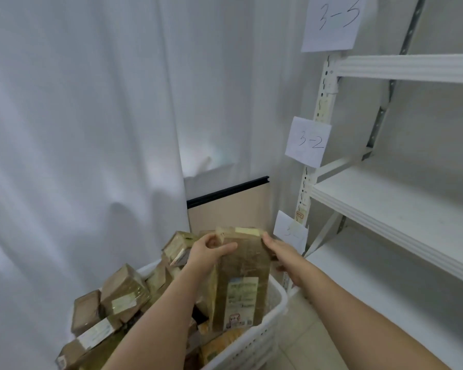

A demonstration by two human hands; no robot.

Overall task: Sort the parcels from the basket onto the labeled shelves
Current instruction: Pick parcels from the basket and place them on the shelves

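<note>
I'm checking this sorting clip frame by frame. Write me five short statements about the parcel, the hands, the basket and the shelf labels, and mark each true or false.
1. Both hands hold one tall parcel above the basket. True: the left hand grips its upper left edge, the right hand its right side.
2. The basket is empty. False: it is heaped with brown parcels.
3. The paper label by the middle shelf reads 3-2. True.
4. The top label reads 1-1. False: it reads 3-3.
5. The middle shelf is stacked with parcels. False: its visible part holds none.
</note>
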